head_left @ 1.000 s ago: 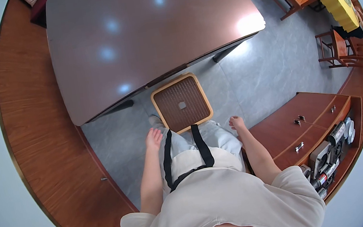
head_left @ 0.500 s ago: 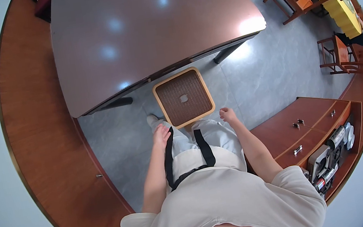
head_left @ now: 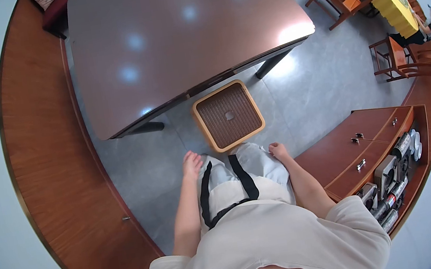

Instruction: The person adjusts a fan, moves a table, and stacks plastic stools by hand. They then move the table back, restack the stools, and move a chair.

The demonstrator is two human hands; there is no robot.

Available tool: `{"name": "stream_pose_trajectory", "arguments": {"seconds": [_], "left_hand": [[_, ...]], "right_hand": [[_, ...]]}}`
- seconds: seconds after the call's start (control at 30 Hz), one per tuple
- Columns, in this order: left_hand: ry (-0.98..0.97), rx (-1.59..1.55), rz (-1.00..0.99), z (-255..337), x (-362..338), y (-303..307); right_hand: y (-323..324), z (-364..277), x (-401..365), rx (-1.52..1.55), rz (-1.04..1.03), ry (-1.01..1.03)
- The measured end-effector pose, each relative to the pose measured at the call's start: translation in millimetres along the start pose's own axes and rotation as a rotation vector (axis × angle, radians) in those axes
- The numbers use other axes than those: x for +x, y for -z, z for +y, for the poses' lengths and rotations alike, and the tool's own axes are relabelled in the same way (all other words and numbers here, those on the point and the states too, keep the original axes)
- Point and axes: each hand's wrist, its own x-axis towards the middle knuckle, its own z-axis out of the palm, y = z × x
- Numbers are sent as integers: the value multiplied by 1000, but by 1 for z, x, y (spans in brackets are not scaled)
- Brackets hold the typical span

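Stool [head_left: 228,115] underside; table [head_left: 177,33] far end.

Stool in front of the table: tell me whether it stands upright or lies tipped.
Upright. The stool shows its woven seat flat and facing up, framed by its wooden rim, on the floor beside the table.

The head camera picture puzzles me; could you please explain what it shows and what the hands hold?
It comes from a wide-angle camera worn on a person's head, looking down over the chest, so the edges bend. The left hand and right hand hang beside the legs, and both hold nothing. Just ahead on the grey floor stands a square stool with a woven seat, close to the edge of a large glossy brown table. A low wooden cabinet stands to the right.
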Motion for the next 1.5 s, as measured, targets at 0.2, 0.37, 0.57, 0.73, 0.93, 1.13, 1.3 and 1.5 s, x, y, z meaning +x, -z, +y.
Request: {"name": "stream_pose_trajectory", "arguments": {"seconds": [0.2,0.37,0.57,0.73,0.93,1.13,1.3,1.5], "left_hand": [[-28,-40,132,-17,1,68],[85,85,245,-44,-3,124],[201,171,276,-59,11,136],[220,285,217,-52,61,103],[133,325,15,-35,143,13],[132,390,-17,-29,182,-62],[72,251,25,-49,201,-60],[115,239,-72,-56,211,-38]], "right_hand": [[-40,-5,-39,103,-114,-6],[-64,8,-37,133,-114,-46],[-76,17,-1,176,-30,-70],[-76,12,52,325,49,-126],[-61,-22,136,265,585,194],[-55,-64,193,124,572,263],[-53,-102,207,-25,216,24],[-43,-82,236,78,33,109]]}}
